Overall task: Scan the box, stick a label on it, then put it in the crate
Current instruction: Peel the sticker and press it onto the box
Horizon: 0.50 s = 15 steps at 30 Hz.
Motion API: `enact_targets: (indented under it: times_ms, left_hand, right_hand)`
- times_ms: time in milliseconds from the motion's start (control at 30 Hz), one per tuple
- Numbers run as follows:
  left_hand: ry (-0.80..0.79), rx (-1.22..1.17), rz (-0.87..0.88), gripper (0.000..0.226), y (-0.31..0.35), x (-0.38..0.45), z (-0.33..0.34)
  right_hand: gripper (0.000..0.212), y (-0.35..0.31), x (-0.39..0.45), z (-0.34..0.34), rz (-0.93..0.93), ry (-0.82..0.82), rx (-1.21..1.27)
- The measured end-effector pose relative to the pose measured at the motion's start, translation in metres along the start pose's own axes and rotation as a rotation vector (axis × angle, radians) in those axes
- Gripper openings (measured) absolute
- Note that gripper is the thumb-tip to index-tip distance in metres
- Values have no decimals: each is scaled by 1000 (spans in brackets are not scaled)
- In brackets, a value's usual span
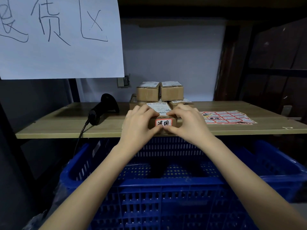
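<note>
A small brown cardboard box [163, 119] stands at the front edge of the wooden shelf [66, 127]. It has a white shipping label on top and a red-bordered sticker [163, 123] on its front face. My left hand [139, 123] grips the box's left side and my right hand [187, 123] its right side, thumbs meeting under the sticker. A blue plastic crate [166, 193] sits directly below the shelf, in front of me. A black handheld scanner [103, 110] lies on the shelf to the left of the box.
Several more brown boxes [159, 92] are stacked behind the held one. A sheet of red-bordered stickers [227, 117] lies on the shelf at right. A large handwritten paper sign [58, 39] hangs at upper left. The scanner's cable [79, 138] drops over the shelf edge.
</note>
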<state>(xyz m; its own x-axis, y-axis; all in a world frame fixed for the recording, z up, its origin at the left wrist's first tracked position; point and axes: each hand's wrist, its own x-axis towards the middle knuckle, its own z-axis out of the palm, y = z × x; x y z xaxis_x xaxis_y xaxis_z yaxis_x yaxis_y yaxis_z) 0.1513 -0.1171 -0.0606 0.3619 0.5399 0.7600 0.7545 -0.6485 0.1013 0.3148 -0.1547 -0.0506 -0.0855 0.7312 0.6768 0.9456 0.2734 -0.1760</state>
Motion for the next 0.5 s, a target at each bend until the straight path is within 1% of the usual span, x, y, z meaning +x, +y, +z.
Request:
enact_targets:
  times_ms: [100, 167, 233, 267, 333, 367, 433, 500]
  left_hand:
    - [3, -11, -19, 34, 1, -1, 0]
    - [-18, -24, -19, 32, 1, -1, -2]
    - [-75, -45, -26, 38, -1, -1, -5]
    - [-112, -116, -57, 46, -3, -1, -7]
    - [-129, -379, -191, 55, -6, -1, -15]
    - [-115, -494, -274, 52, -8, 0, -19]
    - [-123, -588, -430, 45, -8, 2, -23]
    - [-179, -642, -539, 41, -5, 5, -24]
  right_hand:
    - [41, -2, 0, 2, 0, 8, 3]
    - [38, 0, 0, -1, -6, -22, 35]
    - [38, 4, 0, -5, -9, -78, 100]
    - [39, 7, 0, -8, 15, -106, 189]
    - [39, 11, -1, -15, 113, -99, 435]
    - [36, 13, -1, -18, 180, -71, 527]
    - [32, 15, 0, -21, 319, -61, 605]
    - [34, 10, 2, -19, 429, -174, 669]
